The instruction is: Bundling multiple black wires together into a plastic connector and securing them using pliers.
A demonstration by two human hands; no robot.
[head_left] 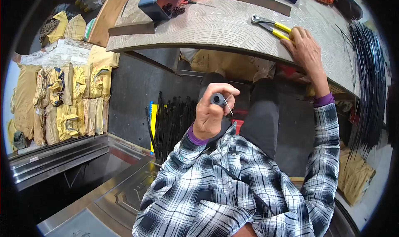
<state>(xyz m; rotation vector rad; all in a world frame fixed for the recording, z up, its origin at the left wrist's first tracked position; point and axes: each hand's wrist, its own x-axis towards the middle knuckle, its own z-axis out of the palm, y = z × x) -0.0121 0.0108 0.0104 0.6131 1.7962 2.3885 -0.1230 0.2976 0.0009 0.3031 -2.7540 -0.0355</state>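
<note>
My left hand [209, 114] is raised above my lap, its fingers wrapped round a dark grey cylindrical piece [216, 99] with a round hole in its end. A thin wire [227, 105] sticks out by the fingertips, and what it joins is hidden by the hand. On the tabletop, my right hand [305, 48] grips the handle ends of yellow-handled end-cutting pliers [276, 30]. The pliers lie flat, with their metal head pointing left and away from me.
The patterned table [224, 31] spans the far side, bearing a blue-grey bin [156, 3]. A bundle of long black rods [368, 75] hangs over its right edge. More black rods [174, 122] stand left of my legs. Wrapped packages [68, 95] are stacked at the left.
</note>
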